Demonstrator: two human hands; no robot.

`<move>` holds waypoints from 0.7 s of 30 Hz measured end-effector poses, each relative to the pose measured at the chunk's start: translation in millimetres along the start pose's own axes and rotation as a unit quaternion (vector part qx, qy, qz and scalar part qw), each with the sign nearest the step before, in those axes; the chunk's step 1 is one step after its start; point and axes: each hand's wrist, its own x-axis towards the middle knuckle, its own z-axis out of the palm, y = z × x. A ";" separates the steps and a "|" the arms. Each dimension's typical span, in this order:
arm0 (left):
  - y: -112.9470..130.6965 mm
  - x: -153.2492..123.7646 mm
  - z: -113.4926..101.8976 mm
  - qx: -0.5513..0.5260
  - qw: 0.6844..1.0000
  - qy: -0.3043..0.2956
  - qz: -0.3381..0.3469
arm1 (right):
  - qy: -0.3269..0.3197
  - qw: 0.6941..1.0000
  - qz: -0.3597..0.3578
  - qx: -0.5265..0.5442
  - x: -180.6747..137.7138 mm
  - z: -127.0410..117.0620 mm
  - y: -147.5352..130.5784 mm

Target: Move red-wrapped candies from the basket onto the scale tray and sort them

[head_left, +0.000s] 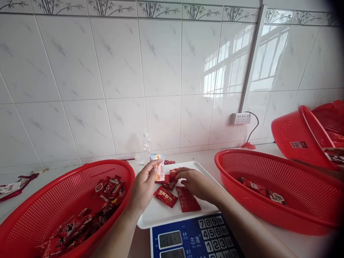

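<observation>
Head view: a person's two bare hands work over a white weighing tray (161,215) on a blue-faced electronic scale (193,238), against a wall of white tiles.
Left hand: the left hand (143,188) is raised above the tray's left edge, thumb and fingers pinched shut on a pale, light-coloured sachet (159,168) held upright, apart from the red ones below.
Right hand: the right hand (195,182) lies palm down on the tray, fingers curled loosely over a small cluster of red packets (170,181); whether it actually grips one cannot be told.
Tray: two more red packets (177,199) lie flat side by side near the front edge, just below the right hand.
Left basket: a red mesh basket (32,215) sits just beside the tray on the left, holding a heap of red packets (88,215) along its right side.
Right basket: a second red mesh basket (279,172) stands to the right of the tray with a few red packets (262,191) in its bottom.
Far right: a third red basket (298,134) is tipped on its side behind it, near a red plastic bag (331,116).
Wall: a white socket strip (241,118) with a dark cable plugged in hangs above the counter.
Scale: its displays and number keys show at the bottom edge; the digits are too faint to read.
</observation>
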 end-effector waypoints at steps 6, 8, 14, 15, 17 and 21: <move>3.9 -0.5 0.7 0.030 0.999 -0.012 0.007 | 0.107 0.993 0.023 0.033 1.6 -2.4 6.7; 5.4 -0.9 1.2 0.032 0.999 -0.017 0.001 | 0.150 0.986 0.037 0.055 1.3 -4.8 7.3; 13.7 -7.0 4.0 -0.011 0.997 -0.074 0.036 | 0.211 0.958 0.045 0.189 -3.1 -11.3 -13.7; 15.0 -8.4 4.5 -0.033 0.994 -0.101 0.037 | 0.202 0.955 0.039 0.215 -4.0 -11.9 -18.9; 16.9 -10.9 5.4 -0.079 0.985 -0.153 0.021 | 0.186 0.940 0.032 0.284 -5.2 -12.0 -27.8; 18.1 -13.6 6.3 -0.122 0.975 -0.183 -0.006 | 0.184 0.890 0.036 0.416 -5.5 -9.4 -35.6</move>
